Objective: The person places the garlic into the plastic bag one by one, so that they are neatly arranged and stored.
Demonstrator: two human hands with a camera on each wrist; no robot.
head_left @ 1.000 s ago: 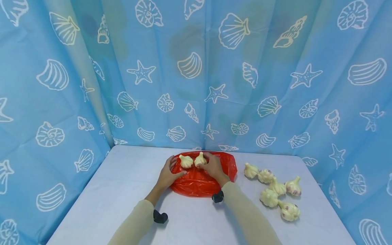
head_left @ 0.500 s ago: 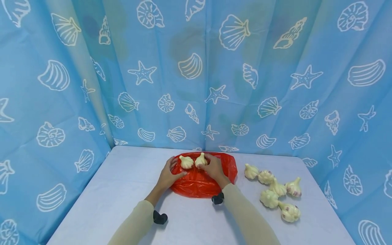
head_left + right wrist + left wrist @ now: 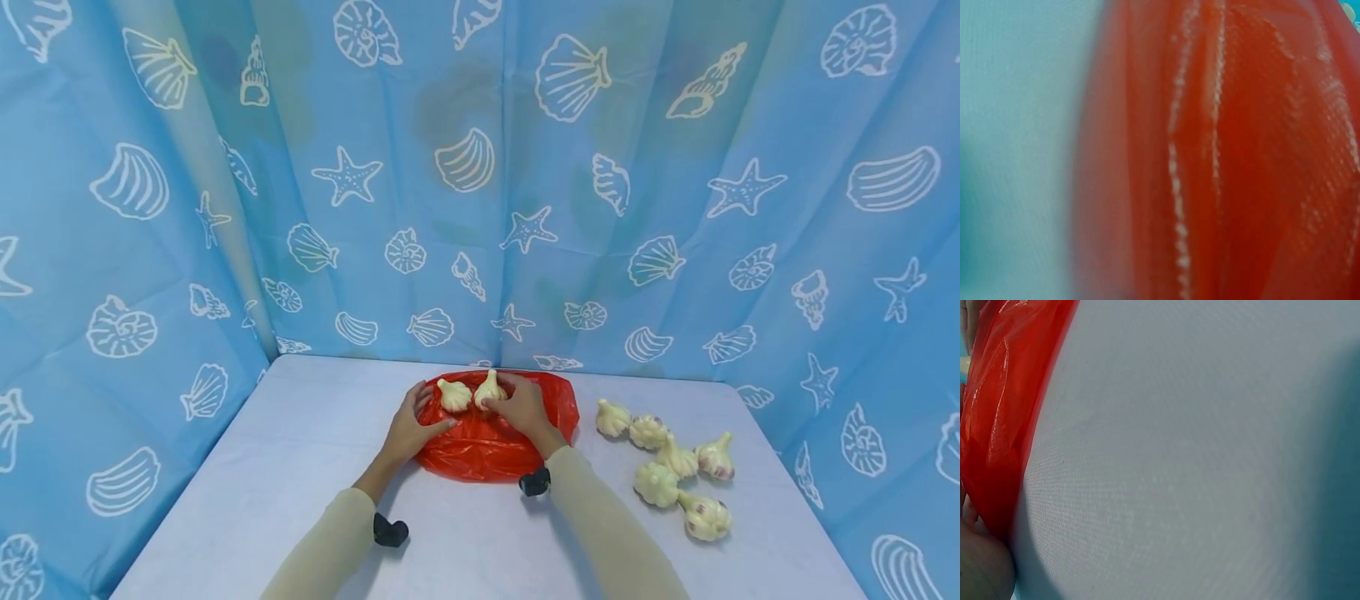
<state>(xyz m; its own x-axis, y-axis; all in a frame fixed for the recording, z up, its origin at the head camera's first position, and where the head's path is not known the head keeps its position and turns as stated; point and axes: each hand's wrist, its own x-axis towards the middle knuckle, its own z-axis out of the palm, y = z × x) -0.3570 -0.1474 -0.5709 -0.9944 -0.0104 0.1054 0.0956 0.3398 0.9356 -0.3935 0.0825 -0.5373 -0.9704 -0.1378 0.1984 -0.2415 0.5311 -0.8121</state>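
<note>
A red plastic bag (image 3: 480, 454) lies on the white table, and two pale garlic bulbs rest side by side on it or in its opening. My right hand (image 3: 525, 412) grips the right-hand garlic bulb (image 3: 488, 393), its stem pointing up. Just left of it sits the other garlic bulb (image 3: 453, 397). My left hand (image 3: 407, 429) rests at the bag's left edge, fingers spread along the far side and thumb laid over the near part. Red plastic (image 3: 1260, 156) fills most of the right wrist view, which does not show the fingers.
Several garlic bulbs (image 3: 677, 458) lie clustered on the table's right side. The white tabletop (image 3: 300, 433) ends at a blue curtain (image 3: 420, 208) with shell prints behind and on both sides. A small black device (image 3: 390, 531) sits at each wrist.
</note>
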